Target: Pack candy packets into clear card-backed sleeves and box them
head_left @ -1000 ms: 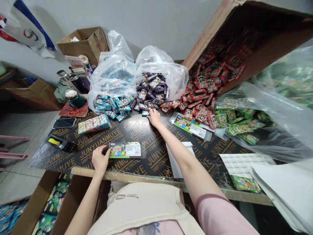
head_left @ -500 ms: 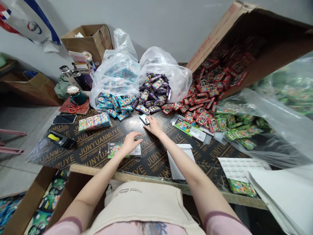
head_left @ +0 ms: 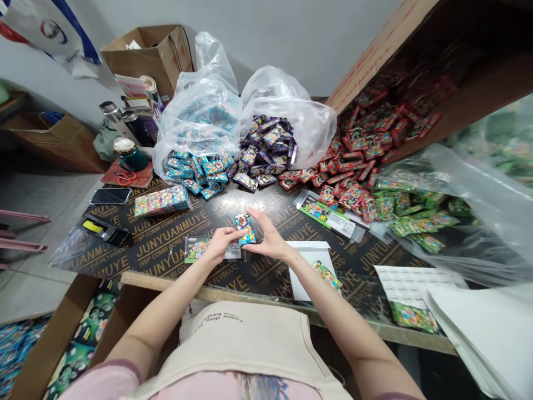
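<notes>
A small blue box (head_left: 245, 229) with a colourful cartoon print is held up over the middle of the dark plywood table (head_left: 162, 244). My left hand (head_left: 220, 244) pinches its left side between thumb and fingers. Around its right side curves my right hand (head_left: 268, 239), thumb at the lower edge and fingers at the upper edge. Beneath my left hand lies a flat clear packet with a green printed card (head_left: 195, 253), partly covered. Beyond the hands, loose blue boxes (head_left: 202, 172) spill from a clear plastic bag (head_left: 200, 119), beside a heap of purple boxes (head_left: 270, 144).
Red boxes (head_left: 353, 161) pour from a tilted carton (head_left: 370, 55); green packs (head_left: 420, 219) lie at right. Another carded packet (head_left: 328, 214) and white paper (head_left: 302, 278) are nearer. At left are a tape dispenser (head_left: 104, 229), phone (head_left: 111, 196) and multi-coloured box row (head_left: 161, 201).
My right hand has drawn the small box back towards me from near the heaps. My left hand has come up to meet it and now pinches it. The camera view has shifted slightly.
</notes>
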`<state>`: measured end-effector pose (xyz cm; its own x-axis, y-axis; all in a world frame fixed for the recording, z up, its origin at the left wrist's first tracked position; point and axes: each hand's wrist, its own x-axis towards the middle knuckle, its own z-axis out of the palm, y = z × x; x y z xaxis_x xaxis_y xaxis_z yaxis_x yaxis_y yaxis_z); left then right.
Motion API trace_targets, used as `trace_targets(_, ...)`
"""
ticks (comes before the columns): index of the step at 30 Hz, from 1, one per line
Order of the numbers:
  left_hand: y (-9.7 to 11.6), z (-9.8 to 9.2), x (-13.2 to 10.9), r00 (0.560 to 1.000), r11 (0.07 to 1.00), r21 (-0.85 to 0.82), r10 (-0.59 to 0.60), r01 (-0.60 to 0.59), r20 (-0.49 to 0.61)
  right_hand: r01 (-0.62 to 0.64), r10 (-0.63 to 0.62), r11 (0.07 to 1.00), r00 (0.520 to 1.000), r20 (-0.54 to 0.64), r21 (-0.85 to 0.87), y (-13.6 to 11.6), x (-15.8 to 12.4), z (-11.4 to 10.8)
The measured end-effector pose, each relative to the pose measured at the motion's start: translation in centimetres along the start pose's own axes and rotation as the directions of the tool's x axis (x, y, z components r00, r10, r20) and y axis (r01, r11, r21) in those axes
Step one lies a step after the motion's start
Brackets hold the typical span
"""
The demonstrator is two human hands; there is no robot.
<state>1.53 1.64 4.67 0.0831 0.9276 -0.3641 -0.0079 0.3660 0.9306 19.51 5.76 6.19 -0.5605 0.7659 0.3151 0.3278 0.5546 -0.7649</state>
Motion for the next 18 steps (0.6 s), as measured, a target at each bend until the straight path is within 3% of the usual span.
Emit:
trace_targets(3,-0.3,-0.8,-0.7,0.987,0.954,0.257,0.149,-0.158,0.052,0.001,-0.006,0.994,0.999,-0.043,-0.114,0.6,-1.5,-0.1)
trace_targets(4,-0.4,-1.4,-0.9,0.969,0.88,0.405,0.231,-0.248,0.091,-0.029,0.016,0.983,0.997,-0.077,-0.179,1.0,-2.0,-0.1)
trace_targets(6,-1.0,-2.9,-1.4,0.919,0.627,0.676,0.325,-0.387,0.224,-0.087,0.055,0.941,0.993,-0.107,-0.326,1.7,-3.1,0.1)
trace_targets(8,-1.8,-4.1,-1.7,0.894,0.39,0.811,0.288,-0.436,0.342,-0.105,0.078,0.895,0.994,-0.078,-0.433,2.2,-4.1,0.6)
trace_targets(10,-2.5,-4.8,-1.9,0.891,0.292,0.847,0.247,-0.443,0.381,-0.095,0.085,0.872,0.995,-0.044,-0.481,2.4,-4.9,1.4)
trace_targets(12,-2.8,-5.0,-1.9,0.884,0.293,0.842,0.267,-0.453,0.383,-0.082,0.08,0.868,0.996,-0.026,-0.489,2.2,-5.4,2.1)
trace_targets(18,-2.4,-5.0,-1.9,0.879,0.431,0.775,0.338,-0.462,0.336,-0.032,0.029,0.932,0.999,-0.014,-0.361,1.5,-5.2,2.2)
